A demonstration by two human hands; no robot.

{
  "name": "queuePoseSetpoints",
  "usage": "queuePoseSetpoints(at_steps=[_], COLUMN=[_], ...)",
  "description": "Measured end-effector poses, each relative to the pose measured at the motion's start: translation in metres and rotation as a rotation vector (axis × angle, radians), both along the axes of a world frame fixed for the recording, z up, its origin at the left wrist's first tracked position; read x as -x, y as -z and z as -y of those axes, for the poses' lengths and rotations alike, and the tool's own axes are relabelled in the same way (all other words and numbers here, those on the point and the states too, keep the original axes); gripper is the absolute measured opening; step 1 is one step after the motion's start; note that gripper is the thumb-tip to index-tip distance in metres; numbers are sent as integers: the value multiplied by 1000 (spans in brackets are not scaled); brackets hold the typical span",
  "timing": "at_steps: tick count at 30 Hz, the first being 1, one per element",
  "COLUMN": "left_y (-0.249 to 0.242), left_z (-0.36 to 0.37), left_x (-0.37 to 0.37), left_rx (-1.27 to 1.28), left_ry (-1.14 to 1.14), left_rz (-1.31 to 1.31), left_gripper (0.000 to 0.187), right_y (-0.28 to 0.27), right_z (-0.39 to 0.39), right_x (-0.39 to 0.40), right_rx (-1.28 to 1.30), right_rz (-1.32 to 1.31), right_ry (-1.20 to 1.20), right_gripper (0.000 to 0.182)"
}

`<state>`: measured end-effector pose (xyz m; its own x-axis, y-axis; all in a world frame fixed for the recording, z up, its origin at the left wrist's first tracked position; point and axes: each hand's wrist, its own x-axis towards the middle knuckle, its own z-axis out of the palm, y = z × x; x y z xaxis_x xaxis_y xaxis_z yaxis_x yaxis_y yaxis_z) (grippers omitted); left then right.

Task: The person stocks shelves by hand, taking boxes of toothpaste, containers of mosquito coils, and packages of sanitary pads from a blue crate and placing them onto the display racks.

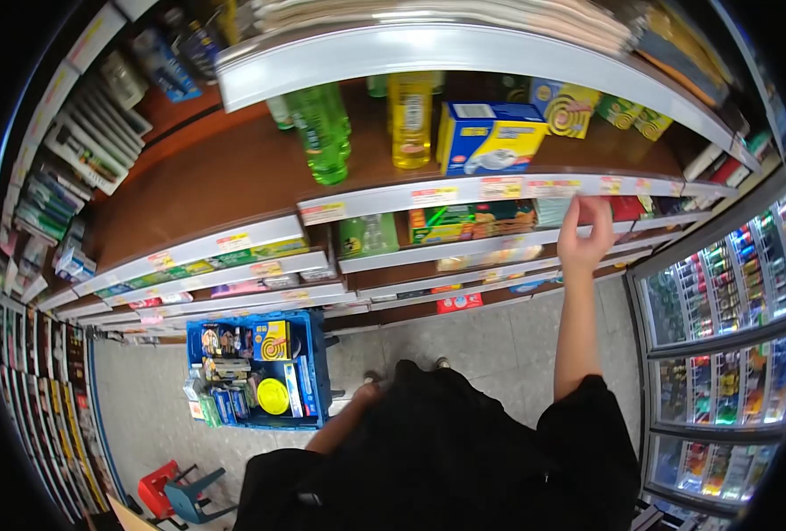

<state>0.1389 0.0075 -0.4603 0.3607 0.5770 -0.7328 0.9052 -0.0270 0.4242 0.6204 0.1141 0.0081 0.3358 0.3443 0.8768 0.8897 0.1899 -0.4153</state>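
Note:
My right hand (pixel 586 237) is raised in front of the shelf's price-label strip (pixel 499 188). Its thumb and fingers curl together into a ring, and whether something small sits between the fingertips is hidden. Just above and to its left stands a blue and yellow box (pixel 492 139) on the brown shelf board (pixel 225 168). Farther left are a yellow bottle (pixel 410 124) and a green bottle (pixel 319 137). My left hand (pixel 366 396) hangs low beside my dark clothing, its fingers too obscured to read.
A blue crate (pixel 320 376) full of boxed goods and a yellow-lidded tub (pixel 273 396) stands on the floor at left. Red (pixel 157 488) and teal stools (pixel 194 492) are at lower left. Glass-door drink fridges (pixel 716 301) line the right. An upper shelf edge (pixel 463 53) juts out overhead.

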Motion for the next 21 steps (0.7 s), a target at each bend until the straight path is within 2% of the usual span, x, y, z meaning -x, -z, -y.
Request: queuePoseSetpoints(at_steps=[2,6,9,12,13,14,15,16,17,18,21], left_y=[-9,2,-12,-16,16,9,2,21,34,42,54], left_z=[16,9,16,27,38,41,44,56,65,72,78], left_x=[-19,-18,-14,-15,-4,-12,-18,-18,-17,-15,-5], left_rx=[-18,-46,-103,-69,-119,-167,-76,-230,-279,-326,-193], left_ry=[-237,-123,-218,-204,-106,0,181,330,310,286,52], left_rz=[6,64,-39,-149,-133,-113,-161,-169,-145,-124,-181], left_gripper=[49,51,46,38,35,33,33,32,23,14,28], right_y=[-41,-89,-107,-108,-111,-112,-112,-114,-116,-121,-128], right_z=[-18,-69,-102,-126,-126,-127,-126,-124,-113,-100,-64], right_x=[-24,-70,-87,-94,-94,-95,-98,-101,-98,-96,-90], right_rx=[-36,1,362,433,420,440,466,493,361,350,247], right_rz=[130,410,450,540,565,569,574,581,596,587,586], right_ry=[-16,-44,10,32,26,35,52,71,81,68,58], right_gripper=[18,43,55,64,69,69,70,70,60,56,44])
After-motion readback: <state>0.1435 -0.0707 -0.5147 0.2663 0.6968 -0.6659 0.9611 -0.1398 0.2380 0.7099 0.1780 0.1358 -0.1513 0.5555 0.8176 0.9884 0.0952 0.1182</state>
